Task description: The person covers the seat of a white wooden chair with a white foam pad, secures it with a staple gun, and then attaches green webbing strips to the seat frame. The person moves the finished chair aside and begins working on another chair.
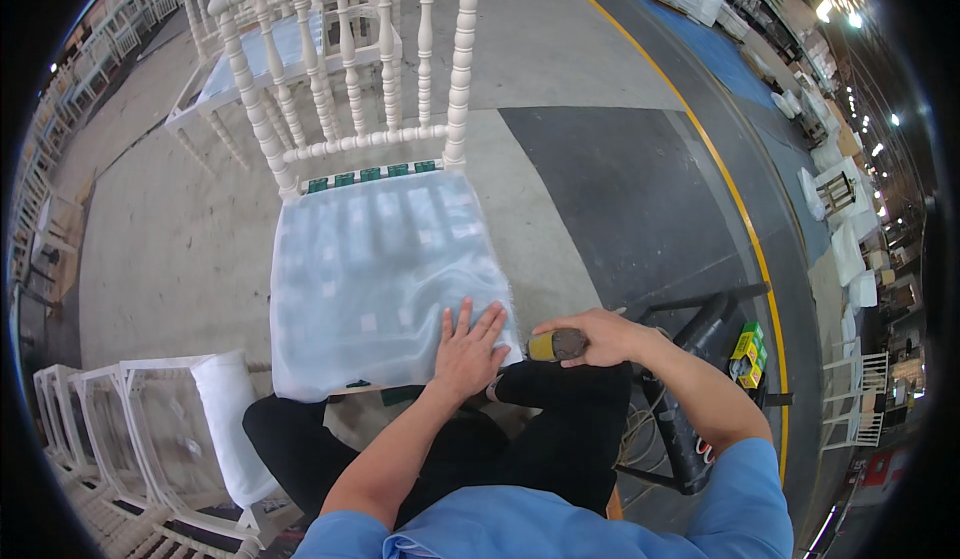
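1. Fingers (pixel 467 316) first: on my feed the left hand (pixel 466 354) has them spread wide, palm down, pressing on the sheer white cover (pixel 375 279) near its lower right corner. The right hand (pixel 608 337) is wrapped around an olive-and-brown tool (pixel 557 346), just beside that same corner, right of center.
2. That cover lies across a chair seat in the middle of the frame, kinda pale blue, smooth toward the left and wrinkled near the left hand. The chair's white spindle back (pixel 458 79) rises to the top edge.
3. Floor (pixel 540 39) is grey, with a darker patch (pixel 640 199) right of the chair, then a yellow line (pixel 735 179) curving down the right side and some blue flooring (pixel 745 64) at upper right.
4. Room's a big hall from where I'm sitting: ceiling lights (pixel 853 20) at upper right, a black stand (pixel 690 399) at lower right, more white chairs (pixel 130 399) along the left rim, too packed for me to count.
5. My tally: two hands, one tool, one cover, five green patches (pixel 371 174) along the seat's back edge, one white roll (pixel 235 424) at lower left.
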The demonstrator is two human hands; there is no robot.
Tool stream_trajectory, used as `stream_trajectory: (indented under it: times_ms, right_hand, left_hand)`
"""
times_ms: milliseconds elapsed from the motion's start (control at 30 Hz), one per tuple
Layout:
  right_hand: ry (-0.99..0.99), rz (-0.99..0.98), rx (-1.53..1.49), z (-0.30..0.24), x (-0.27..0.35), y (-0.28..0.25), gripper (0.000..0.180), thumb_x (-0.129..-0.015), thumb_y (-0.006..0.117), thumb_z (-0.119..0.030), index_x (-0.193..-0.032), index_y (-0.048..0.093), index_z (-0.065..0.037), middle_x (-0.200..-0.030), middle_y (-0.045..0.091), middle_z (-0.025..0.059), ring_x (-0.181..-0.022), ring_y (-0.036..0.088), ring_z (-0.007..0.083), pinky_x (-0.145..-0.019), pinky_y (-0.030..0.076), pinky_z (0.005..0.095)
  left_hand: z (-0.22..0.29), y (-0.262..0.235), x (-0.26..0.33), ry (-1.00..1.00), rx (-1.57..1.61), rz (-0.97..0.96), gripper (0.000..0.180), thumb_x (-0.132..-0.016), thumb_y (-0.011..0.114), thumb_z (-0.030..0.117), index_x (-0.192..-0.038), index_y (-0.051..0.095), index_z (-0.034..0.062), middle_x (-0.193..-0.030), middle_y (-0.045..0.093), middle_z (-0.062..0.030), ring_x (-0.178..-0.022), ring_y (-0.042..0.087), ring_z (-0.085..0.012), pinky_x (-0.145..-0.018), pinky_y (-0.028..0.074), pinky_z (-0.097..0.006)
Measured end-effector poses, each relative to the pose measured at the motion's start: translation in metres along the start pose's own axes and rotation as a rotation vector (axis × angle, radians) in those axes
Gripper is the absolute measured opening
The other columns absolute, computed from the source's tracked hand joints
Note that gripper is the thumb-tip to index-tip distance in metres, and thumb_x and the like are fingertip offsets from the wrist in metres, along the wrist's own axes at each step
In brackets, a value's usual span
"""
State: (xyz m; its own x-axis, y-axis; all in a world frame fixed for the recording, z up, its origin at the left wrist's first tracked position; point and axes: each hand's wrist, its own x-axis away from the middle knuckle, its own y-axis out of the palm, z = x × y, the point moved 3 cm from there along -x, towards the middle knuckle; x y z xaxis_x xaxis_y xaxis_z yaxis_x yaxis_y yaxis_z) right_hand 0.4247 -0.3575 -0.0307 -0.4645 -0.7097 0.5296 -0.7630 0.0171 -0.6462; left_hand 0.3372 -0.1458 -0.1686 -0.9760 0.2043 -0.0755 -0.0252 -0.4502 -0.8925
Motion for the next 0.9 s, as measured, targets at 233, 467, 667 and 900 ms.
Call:
stream_trajectory:
  times_ms: [233,467,667,900]
  right_hand:
    - [-0.035,-0.011,0.023,0.0,-0.018,0.01,0.072,-0.088,0.086,-0.021,-0.153,0.057,-0.03,-0.119,0.077,0.0192,-0.112,0.073,0.0437,-0.096,0.057,0.05]
    - [0.027,-0.056,0.087,-0.003,-0.026,0.018,0.072,-0.087,0.086,-0.02,-0.152,0.058,-0.029,-0.122,0.076,0.019,-0.112,0.071,0.0448,-0.095,0.057,0.05]
    - [-0.08,0.16,-0.099,-0.003,0.004,0.003,0.068,-0.087,0.086,-0.015,-0.15,0.062,-0.024,-0.128,0.075,0.0185,-0.117,0.071,0.0413,-0.1,0.056,0.0464]
    - [-0.061,0.3,-0.23,-0.009,0.029,-0.026,0.068,-0.086,0.087,-0.011,-0.149,0.063,-0.016,-0.137,0.073,0.0148,-0.126,0.07,0.0356,-0.11,0.053,0.0414]
  left_hand:
    - [-0.001,-0.002,0.0,0.004,0.006,-0.002,0.069,-0.104,0.062,0.046,-0.165,0.047,0.0173,-0.175,0.038,0.0,-0.163,0.024,-0.0423,-0.131,0.013,-0.067]
    - [0.0,-0.004,-0.001,-0.01,0.02,-0.01,0.07,-0.103,0.063,0.046,-0.165,0.046,0.0171,-0.174,0.039,-0.0001,-0.163,0.025,-0.0424,-0.131,0.014,-0.066]
    - [-0.002,-0.004,-0.003,-0.014,0.056,0.018,0.066,-0.104,0.062,0.039,-0.163,0.047,0.0138,-0.172,0.04,-0.0062,-0.16,0.029,-0.0455,-0.13,0.019,-0.066]
    - [-0.028,-0.019,-0.082,-0.017,-0.018,0.122,0.061,-0.109,0.054,0.037,-0.163,0.046,0.01,-0.171,0.043,-0.0074,-0.16,0.031,-0.0431,-0.132,0.017,-0.063]
